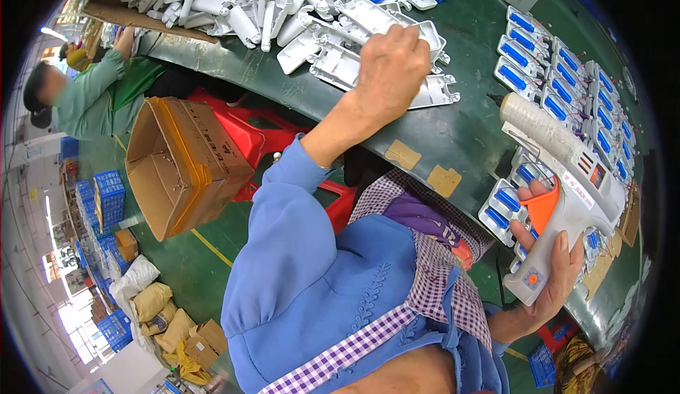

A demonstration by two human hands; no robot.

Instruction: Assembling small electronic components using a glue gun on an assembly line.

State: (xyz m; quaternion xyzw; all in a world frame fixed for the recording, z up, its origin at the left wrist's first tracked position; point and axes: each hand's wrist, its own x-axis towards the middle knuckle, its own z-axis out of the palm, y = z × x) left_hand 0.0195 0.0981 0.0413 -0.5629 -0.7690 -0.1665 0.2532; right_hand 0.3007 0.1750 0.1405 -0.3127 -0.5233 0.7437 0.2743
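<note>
Grey-white glue gun (591, 196) sits in right hand (556, 277), fingers closed round handle, by orange trigger (542, 210). Left hand (392, 67), half closed, arches over white plastic shells (336, 63) on green worktop (467, 61); whether pinching one, cannot tell. Nozzle (496, 99) sits near wired blue cells (511, 77): stray squeeze could drip glue there. Hurried tug at overlapping shells could drag neighbours off edge.

White glue gun (575, 206), tilted, overlapping white casings (338, 64)
</note>
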